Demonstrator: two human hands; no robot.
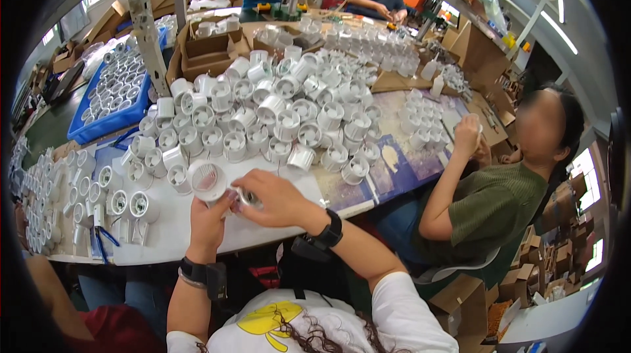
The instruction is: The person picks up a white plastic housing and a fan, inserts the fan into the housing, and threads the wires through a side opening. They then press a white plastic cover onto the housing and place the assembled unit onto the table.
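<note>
Above the near edge of the white work surface, my left hand is closed around a round, pale plastic cup-shaped part. Reddish lines show across its face. My right hand meets it from the right, its fingers curled over a small shiny pale piece. My own fingers partly hide that piece, so its kind is unclear. Just beyond both hands rises a large heap of white cylindrical fan housings with small blades inside. More white round housings stand to the left.
Blue-handled pliers lie left by the near edge. A blue tray of round parts and a cardboard box stand farther back. At right, a seated co-worker in a green top holds a small part. Two people work across the table.
</note>
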